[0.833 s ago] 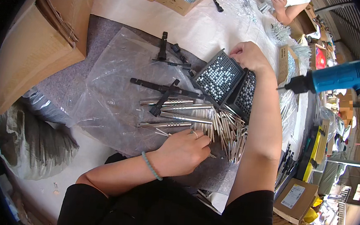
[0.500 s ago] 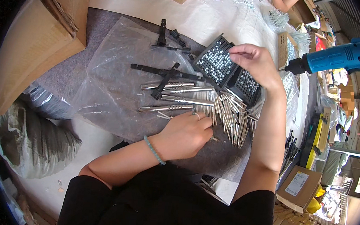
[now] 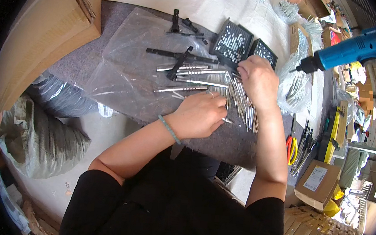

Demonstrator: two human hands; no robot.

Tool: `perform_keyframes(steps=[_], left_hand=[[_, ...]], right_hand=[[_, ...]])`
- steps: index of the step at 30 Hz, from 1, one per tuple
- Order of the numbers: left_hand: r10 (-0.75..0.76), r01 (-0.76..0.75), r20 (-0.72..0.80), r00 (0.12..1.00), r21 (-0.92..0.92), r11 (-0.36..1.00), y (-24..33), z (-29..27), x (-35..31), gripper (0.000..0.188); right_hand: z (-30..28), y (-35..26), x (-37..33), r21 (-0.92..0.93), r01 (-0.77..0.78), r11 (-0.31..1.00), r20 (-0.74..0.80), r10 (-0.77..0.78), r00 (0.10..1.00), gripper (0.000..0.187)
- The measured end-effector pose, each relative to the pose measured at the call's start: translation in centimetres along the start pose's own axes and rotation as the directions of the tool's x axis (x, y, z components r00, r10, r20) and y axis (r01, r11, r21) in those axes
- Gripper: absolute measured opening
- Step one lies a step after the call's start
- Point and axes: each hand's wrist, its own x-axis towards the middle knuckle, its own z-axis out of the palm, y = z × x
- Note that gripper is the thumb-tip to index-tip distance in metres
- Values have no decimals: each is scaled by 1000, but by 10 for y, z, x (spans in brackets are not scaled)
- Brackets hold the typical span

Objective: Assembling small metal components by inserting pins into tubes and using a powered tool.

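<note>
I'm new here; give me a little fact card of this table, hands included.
Left hand: curled; small metal tip beside it, grip unclear
Right hand: at the thin metal rods, contact unclear
Trays: two, black, holding small silvery pieces
Plastic sheet: clear, extending left of the rods
Power tool: blue, black-nosed, at right
Scissors: red-and-yellow-handled

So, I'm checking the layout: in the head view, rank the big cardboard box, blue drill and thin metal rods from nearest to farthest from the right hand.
From the right hand:
1. Thin metal rods: right by it, left and toward the body.
2. Blue drill: off to its right.
3. Big cardboard box: far left.
</note>
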Motion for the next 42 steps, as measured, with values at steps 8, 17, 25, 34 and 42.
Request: perform_keyframes(steps=[8, 17, 25, 34, 42], left_hand=[[36, -35, -3, 999, 88, 995, 2, 1, -2, 12], [128, -93, -107, 986, 286, 954, 16, -14, -18, 27], [-26, 170, -358, 934, 377, 911, -26, -91, -75, 17], [-396, 487, -284, 873, 477, 731, -36, -70, -23, 28], [-296, 441, -381, 876, 385, 810, -67, -93, -37, 20]], right_hand=[[-5, 1, -15, 212, -43, 976, -155, 77, 985, 18], [23, -4, -4, 54, -49, 997, -155, 57, 986, 33], [-19, 7, -33, 902, -359, 241, 206, 490, 847, 42], [-40, 30, 18, 993, -54, 106, -46, 760, 648, 81], [-16, -52, -99, 552, -200, 810, -97, 300, 949, 23]])
